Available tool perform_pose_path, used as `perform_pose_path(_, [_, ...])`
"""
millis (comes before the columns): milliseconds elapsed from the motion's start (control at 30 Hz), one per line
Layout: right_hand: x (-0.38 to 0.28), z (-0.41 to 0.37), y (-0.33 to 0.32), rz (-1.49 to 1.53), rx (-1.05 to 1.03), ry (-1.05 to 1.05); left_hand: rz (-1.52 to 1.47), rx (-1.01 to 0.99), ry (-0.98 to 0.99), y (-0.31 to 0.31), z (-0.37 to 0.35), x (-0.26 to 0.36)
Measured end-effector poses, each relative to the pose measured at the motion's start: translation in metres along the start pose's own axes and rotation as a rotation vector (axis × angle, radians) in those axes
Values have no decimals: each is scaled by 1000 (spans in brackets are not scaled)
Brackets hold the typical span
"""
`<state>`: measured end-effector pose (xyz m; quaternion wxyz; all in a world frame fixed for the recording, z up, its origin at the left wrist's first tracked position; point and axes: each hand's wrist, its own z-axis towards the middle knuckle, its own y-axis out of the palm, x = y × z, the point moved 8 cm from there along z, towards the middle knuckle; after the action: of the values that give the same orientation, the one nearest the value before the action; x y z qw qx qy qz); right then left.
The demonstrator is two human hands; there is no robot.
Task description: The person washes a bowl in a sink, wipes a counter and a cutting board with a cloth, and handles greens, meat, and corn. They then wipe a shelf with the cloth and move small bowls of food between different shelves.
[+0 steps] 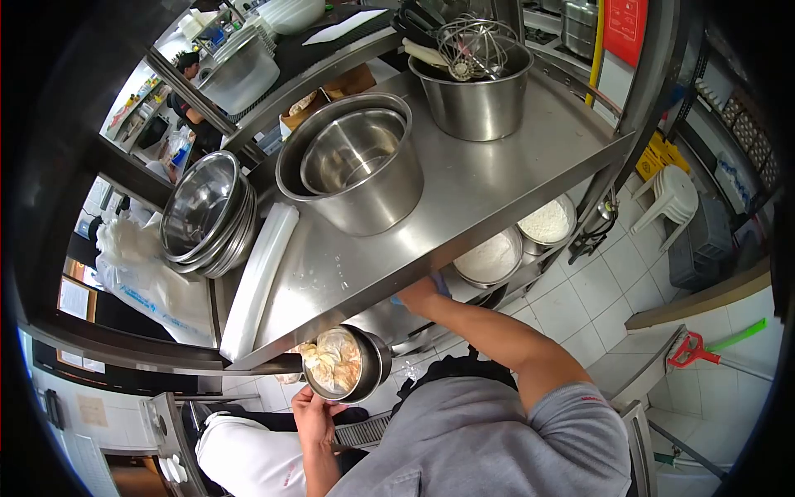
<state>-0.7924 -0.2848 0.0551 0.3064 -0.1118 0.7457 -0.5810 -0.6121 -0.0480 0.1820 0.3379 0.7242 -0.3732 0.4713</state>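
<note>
My left hand (313,418) grips the rim of a metal bowl (362,377), thumb and fingers pressed against its lower edge. Inside the bowl lies a pale, creamy, brownish-white mass (333,361). My right hand (416,294) reaches beneath the front edge of the steel shelf (464,195); its fingers are hidden, and a bit of blue material (441,286) shows beside it. Close to that hand, on the lower level, a round container holds white powder (489,258), with a second container of white powder (545,224) behind it.
Nested steel pots (377,199), a pot (479,108) with whisks, stacked metal bowls (207,211) and a long white roll (261,282) occupy the shelf. A person in white (248,455) is close at left; another person (190,99) stands far back. A white stool (669,199) stands right.
</note>
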Motion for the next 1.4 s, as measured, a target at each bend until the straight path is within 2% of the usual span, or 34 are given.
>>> perform_pose_path(100, [28, 11, 37, -266, 333, 225, 35, 28, -29, 1, -1, 0])
perform_pose_path(200, [36, 11, 49, -385, 389, 388, -10, -31, -43, 0, 5, -7])
perform_pose_path(267, [43, 22, 56, -293, 368, 326, 11, -13, -45, 4, 4, -7])
perform_pose_path(400, [51, 37, 74, -154, 183, 442, -15, -31, -52, -5, 2, -11])
perform_pose_path(467, [31, 31, 83, -148, 354, 407, 0, -22, -40, -8, 0, -5])
perform_pose_path(533, [9, 36, 87, -62, 296, 200, 28, 4, -33, -2, -5, 4])
perform_pose_path(567, [-17, 36, 82, 23, 143, 16, 53, 23, -39, -5, -4, 2])
perform_pose_path(633, [-33, 30, 57, 196, 110, -134, 3, 18, -21, -2, -4, -2])
perform_pose_path(700, [-28, 34, 20, 410, 375, -74, -24, 32, 0, -2, -4, -3])
perform_pose_path(733, [-29, 37, 16, 412, 359, -73, -31, 49, -2, -3, -8, -1])
perform_pose_path(867, [-1, 24, 8, 405, 275, -62, -58, 26, 10, -15, -12, -4])
perform_pose_path(900, [8, 24, -1, 389, 265, -65, -57, 77, 10, -16, -16, -1])
perform_pose_path(967, [-1, 0, 12, 207, 156, -80, -52, 105, 25, -20, -21, 5])
perform_pose_path(1000, [-7, -7, 20, 119, 168, -93, -49, 129, 28, -24, -25, 5])
perform_pose_path(1067, [-38, -12, 55, 135, -53, -108, -48, 75, 48, -29, -29, 5])
perform_pose_path(1100, [-51, -9, 64, 138, -146, -105, -56, 112, 37, -32, -31, 4])
perform_pose_path(1167, [-96, 11, 82, 240, -163, -437, -82, 138, 21, -30, -33, 3])
perform_pose_path(1233, [-123, 27, 70, 635, -146, -551, -98, 101, 20, -34, -34, 0])
perform_pose_path(1300, [-135, 40, 56, 580, -126, -421, -91, 81, 20, -28, -33, 0])
perform_pose_path(1333, [-147, 59, 78, 403, 22, -467, -72, 82, 19, -22, -35, 5])
perform_pose_path(1400, [-152, 55, 102, 472, 197, -780, -60, 81, 18, -18, -34, 6])
